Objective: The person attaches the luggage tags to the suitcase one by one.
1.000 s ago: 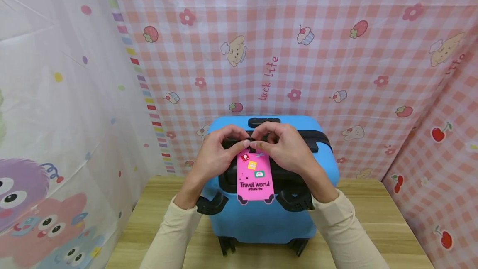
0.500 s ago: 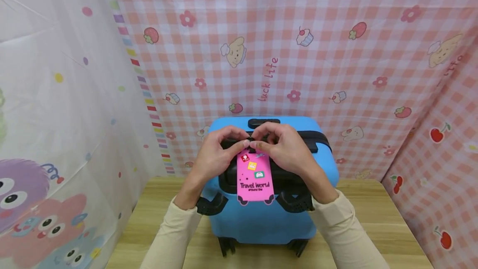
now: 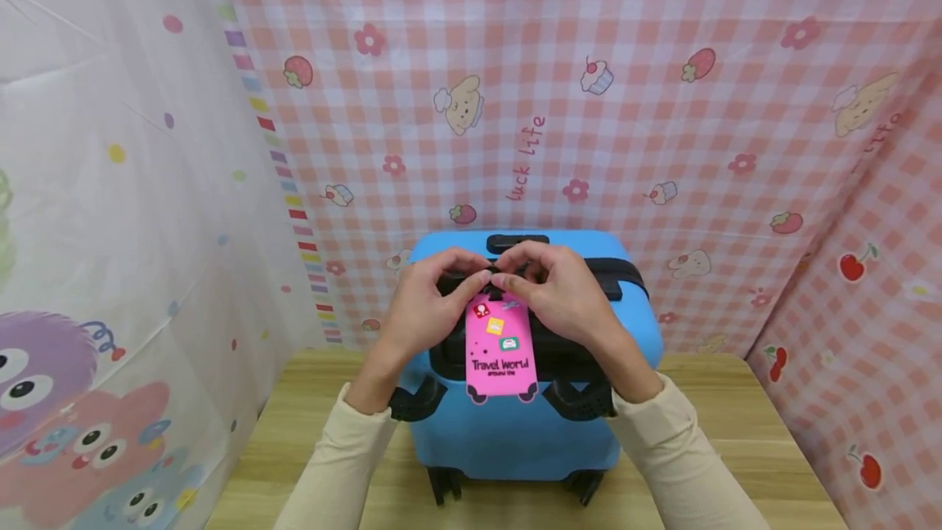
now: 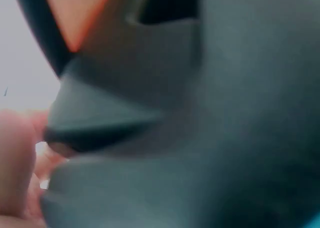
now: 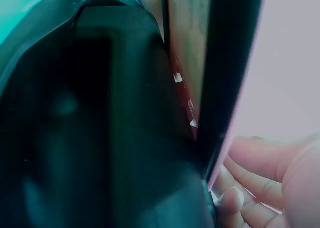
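In the head view a pink luggage tag (image 3: 500,350) printed "Travel World" hangs at the black handle of a blue suitcase (image 3: 515,444). Its short black strap (image 3: 496,294) runs up between my fingertips. My left hand (image 3: 428,301) pinches at the strap from the left, thumb and forefinger bent together. From the other side my right hand (image 3: 558,291) does likewise, the two thumb tips almost meeting. The fingers hide the strap's upper end. Up close, the right wrist view has the tag (image 5: 232,78) edge-on beside the dark handle; the left wrist view is blurred.
The suitcase stands on its black wheels (image 3: 586,485) on a wooden table (image 3: 706,432). A pink checked cloth (image 3: 625,145) hangs close behind it. A white printed curtain (image 3: 88,186) borders the left side, and more checked cloth (image 3: 861,334) the right.
The head view has shifted very slightly, so the suitcase and backdrop sit a little further left. Both hands keep nearly the same pinch at the strap.
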The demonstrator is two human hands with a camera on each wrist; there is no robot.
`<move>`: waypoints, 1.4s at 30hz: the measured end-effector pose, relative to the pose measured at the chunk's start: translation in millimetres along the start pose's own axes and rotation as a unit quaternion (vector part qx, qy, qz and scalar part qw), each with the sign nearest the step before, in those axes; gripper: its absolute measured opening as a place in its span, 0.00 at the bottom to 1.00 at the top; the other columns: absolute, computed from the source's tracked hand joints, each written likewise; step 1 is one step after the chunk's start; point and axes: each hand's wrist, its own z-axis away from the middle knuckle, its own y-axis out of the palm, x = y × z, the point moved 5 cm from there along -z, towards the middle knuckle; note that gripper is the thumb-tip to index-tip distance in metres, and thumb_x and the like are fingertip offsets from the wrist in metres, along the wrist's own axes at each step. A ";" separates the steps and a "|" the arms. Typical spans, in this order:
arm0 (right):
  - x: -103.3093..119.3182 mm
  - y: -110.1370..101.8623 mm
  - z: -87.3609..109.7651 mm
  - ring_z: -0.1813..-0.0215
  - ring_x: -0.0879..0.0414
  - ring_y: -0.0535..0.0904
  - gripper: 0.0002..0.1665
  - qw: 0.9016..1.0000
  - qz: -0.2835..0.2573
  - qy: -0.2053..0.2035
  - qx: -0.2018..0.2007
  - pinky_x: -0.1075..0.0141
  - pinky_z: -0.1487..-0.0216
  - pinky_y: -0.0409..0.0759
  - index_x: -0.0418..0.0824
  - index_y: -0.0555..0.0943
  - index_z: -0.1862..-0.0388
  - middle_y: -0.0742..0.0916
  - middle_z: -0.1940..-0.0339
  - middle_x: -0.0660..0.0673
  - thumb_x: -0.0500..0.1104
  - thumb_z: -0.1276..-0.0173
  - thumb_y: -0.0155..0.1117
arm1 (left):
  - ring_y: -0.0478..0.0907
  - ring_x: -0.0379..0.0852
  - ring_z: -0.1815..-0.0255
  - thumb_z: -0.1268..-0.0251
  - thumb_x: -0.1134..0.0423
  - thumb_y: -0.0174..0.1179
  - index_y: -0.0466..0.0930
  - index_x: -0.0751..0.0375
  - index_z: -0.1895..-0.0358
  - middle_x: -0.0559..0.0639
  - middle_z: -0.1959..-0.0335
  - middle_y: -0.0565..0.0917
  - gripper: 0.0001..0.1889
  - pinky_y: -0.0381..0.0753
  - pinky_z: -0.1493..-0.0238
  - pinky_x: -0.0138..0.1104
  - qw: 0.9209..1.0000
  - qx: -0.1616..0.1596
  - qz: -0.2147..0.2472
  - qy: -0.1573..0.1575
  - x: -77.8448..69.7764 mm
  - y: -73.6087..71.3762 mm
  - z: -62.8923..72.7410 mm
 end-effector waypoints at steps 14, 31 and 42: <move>-0.6 -0.2 0.1 0.70 0.53 0.74 0.11 1.000 0.010 0.006 0.003 0.64 0.72 0.72 0.42 0.86 0.53 0.84 0.70 0.47 0.42 0.33 0.69 | 0.74 0.53 0.34 0.29 0.59 0.59 0.84 0.58 0.43 0.54 0.41 0.83 0.15 0.65 0.31 0.54 0.987 -0.037 -0.140 0.077 4.8 -7.9 20.7; -1.7 -14.4 11.3 0.66 0.53 0.76 0.15 1.000 -0.001 -0.019 -0.014 0.63 0.67 0.74 0.43 0.84 0.48 0.84 0.66 0.49 0.42 0.33 0.69 | 0.65 0.53 0.26 0.26 0.54 0.54 0.78 0.52 0.35 0.51 0.32 0.76 0.20 0.51 0.26 0.60 0.980 -0.029 -0.190 0.058 19.2 -7.4 36.2; -11.1 -29.2 20.1 0.70 0.51 0.74 0.18 0.998 -0.010 -0.026 -0.056 0.67 0.71 0.72 0.40 0.82 0.44 0.82 0.66 0.46 0.40 0.32 0.68 | 0.64 0.51 0.26 0.25 0.55 0.53 0.77 0.49 0.33 0.50 0.32 0.76 0.21 0.50 0.25 0.57 0.979 -0.031 -0.193 0.059 21.2 -7.8 38.5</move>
